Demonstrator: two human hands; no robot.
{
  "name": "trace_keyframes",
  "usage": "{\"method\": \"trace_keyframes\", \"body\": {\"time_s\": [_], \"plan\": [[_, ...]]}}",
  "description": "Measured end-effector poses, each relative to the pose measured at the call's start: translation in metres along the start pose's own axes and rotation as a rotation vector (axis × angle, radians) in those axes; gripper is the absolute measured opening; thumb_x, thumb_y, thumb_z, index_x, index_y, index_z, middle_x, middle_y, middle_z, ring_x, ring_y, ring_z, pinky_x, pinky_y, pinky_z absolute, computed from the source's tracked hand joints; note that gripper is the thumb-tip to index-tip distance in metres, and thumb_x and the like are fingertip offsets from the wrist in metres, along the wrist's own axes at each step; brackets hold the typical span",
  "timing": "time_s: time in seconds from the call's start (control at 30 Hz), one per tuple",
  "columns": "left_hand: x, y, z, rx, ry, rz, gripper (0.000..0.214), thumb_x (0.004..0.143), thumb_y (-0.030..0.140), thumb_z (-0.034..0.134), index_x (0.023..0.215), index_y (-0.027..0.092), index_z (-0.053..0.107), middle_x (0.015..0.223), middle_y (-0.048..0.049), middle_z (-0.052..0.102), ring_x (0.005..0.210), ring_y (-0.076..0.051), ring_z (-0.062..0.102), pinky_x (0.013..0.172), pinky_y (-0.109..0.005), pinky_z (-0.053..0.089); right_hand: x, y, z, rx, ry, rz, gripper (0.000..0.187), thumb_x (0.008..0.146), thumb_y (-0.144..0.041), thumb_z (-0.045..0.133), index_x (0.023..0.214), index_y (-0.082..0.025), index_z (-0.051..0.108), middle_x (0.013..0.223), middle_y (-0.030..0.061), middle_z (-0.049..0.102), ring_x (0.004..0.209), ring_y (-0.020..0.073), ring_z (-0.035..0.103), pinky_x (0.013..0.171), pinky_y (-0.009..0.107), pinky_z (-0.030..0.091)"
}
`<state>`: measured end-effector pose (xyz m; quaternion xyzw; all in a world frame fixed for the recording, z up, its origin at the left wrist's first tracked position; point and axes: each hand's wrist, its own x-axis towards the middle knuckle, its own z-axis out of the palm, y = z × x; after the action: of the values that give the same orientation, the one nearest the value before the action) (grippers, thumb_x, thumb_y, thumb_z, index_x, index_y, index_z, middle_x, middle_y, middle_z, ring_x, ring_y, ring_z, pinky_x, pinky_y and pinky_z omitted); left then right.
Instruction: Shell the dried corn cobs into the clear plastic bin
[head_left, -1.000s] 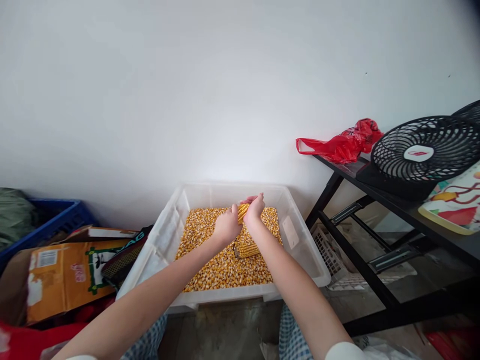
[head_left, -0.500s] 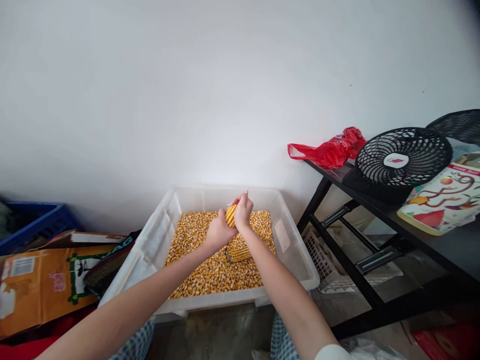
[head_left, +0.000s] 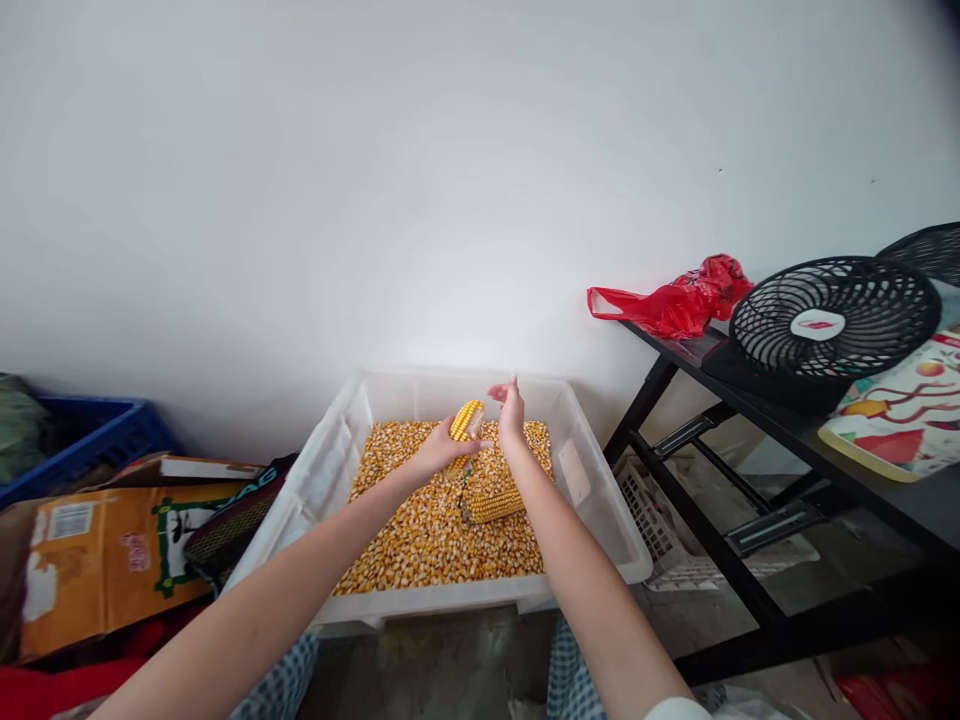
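My left hand point(head_left: 445, 446) is wrapped round a yellow corn cob point(head_left: 466, 418), held tilted above the bin; a pale strip without kernels shows along its right side. Just to the right of the cob, my right hand point(head_left: 511, 412) is apart from it, fingers stretched out with nothing in them. Below both hands, loose corn kernels point(head_left: 420, 550) fill much of a translucent plastic bin point(head_left: 600, 520). Another corn cob point(head_left: 495, 505) lies on the kernels, partly hidden by my right forearm.
To the right stands a black table point(head_left: 720, 390) bearing a red plastic bag point(head_left: 679, 305), a black fan point(head_left: 832, 315) and a printed package point(head_left: 900, 420). A white basket point(head_left: 652, 515) is beneath. On the left are a cardboard box point(head_left: 112, 570) and a blue crate point(head_left: 112, 425).
My right hand has let go of the cob and moved right, its fingers opening. The left hand still holds the cob, whose bare strip now shows. The view has shifted slightly.
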<state>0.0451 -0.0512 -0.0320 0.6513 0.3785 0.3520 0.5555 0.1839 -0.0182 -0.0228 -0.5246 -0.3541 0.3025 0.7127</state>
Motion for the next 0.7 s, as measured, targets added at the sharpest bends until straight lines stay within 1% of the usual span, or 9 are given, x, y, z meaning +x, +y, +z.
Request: {"method": "trace_keyframes", "body": {"time_s": [0.07, 0.13, 0.2, 0.33, 0.43, 0.5, 0.57, 0.63, 0.7], "plan": [[0.002, 0.002, -0.004, -0.066, -0.041, -0.002, 0.049, 0.06, 0.039, 0.071, 0.096, 0.013, 0.049, 0.07, 0.0006, 0.056, 0.05, -0.009, 0.051, 0.047, -0.023, 0.044, -0.003, -0.004, 0.001, -0.049, -0.239, 0.005, 0.049, 0.083, -0.055, 0.034, 0.073, -0.016, 0.061, 0.074, 0.0046, 0.065, 0.07, 0.0148, 0.06, 0.065, 0.025, 0.045], [0.003, 0.005, -0.01, -0.108, -0.081, 0.012, 0.041, 0.063, 0.037, 0.068, 0.091, 0.014, 0.05, 0.067, 0.0016, 0.054, 0.048, -0.009, 0.05, 0.047, -0.022, 0.044, -0.009, -0.007, 0.002, -0.123, -0.471, -0.057, 0.041, 0.078, -0.054, 0.046, 0.082, -0.018, 0.064, 0.077, 0.0028, 0.065, 0.07, 0.0142, 0.059, 0.062, 0.023, 0.044], [0.004, 0.007, -0.016, -0.113, -0.118, 0.028, 0.032, 0.066, 0.036, 0.064, 0.085, 0.014, 0.05, 0.064, 0.0018, 0.052, 0.047, -0.008, 0.049, 0.046, -0.022, 0.044, -0.015, -0.009, 0.002, -0.222, -0.558, -0.179, 0.035, 0.076, -0.051, 0.053, 0.089, -0.02, 0.064, 0.08, 0.001, 0.065, 0.07, 0.0136, 0.058, 0.062, 0.022, 0.042], [0.004, 0.006, -0.022, -0.113, -0.165, 0.044, 0.024, 0.067, 0.031, 0.06, 0.08, 0.013, 0.05, 0.06, 0.0025, 0.05, 0.045, -0.008, 0.046, 0.043, -0.021, 0.042, -0.026, -0.006, 0.002, -0.408, -0.463, -0.349, 0.029, 0.083, -0.047, 0.046, 0.088, -0.023, 0.062, 0.066, -0.002, 0.061, 0.059, 0.0124, 0.053, 0.057, 0.022, 0.037], [0.004, 0.001, -0.022, -0.104, -0.149, 0.046, 0.027, 0.064, 0.028, 0.062, 0.083, 0.013, 0.051, 0.064, 0.0016, 0.052, 0.046, -0.008, 0.047, 0.043, -0.021, 0.042, -0.029, -0.002, 0.003, -0.456, -0.376, -0.369, 0.03, 0.086, -0.044, 0.041, 0.076, -0.023, 0.059, 0.055, -0.004, 0.053, 0.051, 0.0117, 0.047, 0.053, 0.022, 0.034], [0.005, -0.002, -0.021, -0.079, -0.123, 0.032, 0.035, 0.062, 0.029, 0.065, 0.09, 0.012, 0.052, 0.069, 0.0, 0.054, 0.049, -0.008, 0.049, 0.043, -0.021, 0.043, -0.027, 0.002, 0.004, -0.435, -0.326, -0.324, 0.035, 0.087, -0.044, 0.037, 0.069, -0.021, 0.056, 0.052, -0.0043, 0.049, 0.049, 0.0114, 0.044, 0.052, 0.022, 0.034], [0.006, -0.004, -0.021, -0.05, -0.093, 0.019, 0.044, 0.061, 0.032, 0.068, 0.097, 0.012, 0.052, 0.074, -0.0016, 0.056, 0.051, -0.009, 0.05, 0.044, -0.022, 0.043, -0.022, 0.006, 0.006, -0.365, -0.327, -0.239, 0.038, 0.087, -0.046, 0.036, 0.068, -0.02, 0.056, 0.054, -0.0037, 0.051, 0.051, 0.0113, 0.046, 0.052, 0.021, 0.036], [0.007, -0.006, -0.021, -0.01, -0.063, 0.018, 0.051, 0.06, 0.036, 0.069, 0.102, 0.011, 0.052, 0.077, -0.003, 0.058, 0.055, -0.011, 0.053, 0.048, -0.023, 0.045, -0.017, 0.01, 0.007, -0.254, -0.339, -0.144, 0.037, 0.085, -0.048, 0.038, 0.074, -0.02, 0.058, 0.061, -0.0026, 0.057, 0.056, 0.0116, 0.052, 0.054, 0.021, 0.039], [0.009, -0.007, -0.023, 0.044, -0.042, 0.047, 0.059, 0.058, 0.037, 0.071, 0.106, 0.011, 0.051, 0.084, -0.0053, 0.061, 0.066, -0.014, 0.057, 0.058, -0.026, 0.047, -0.013, 0.012, 0.007, -0.148, -0.276, -0.049, 0.033, 0.083, -0.047, 0.041, 0.082, -0.02, 0.059, 0.068, -0.0015, 0.061, 0.062, 0.0121, 0.056, 0.056, 0.022, 0.042]]}}
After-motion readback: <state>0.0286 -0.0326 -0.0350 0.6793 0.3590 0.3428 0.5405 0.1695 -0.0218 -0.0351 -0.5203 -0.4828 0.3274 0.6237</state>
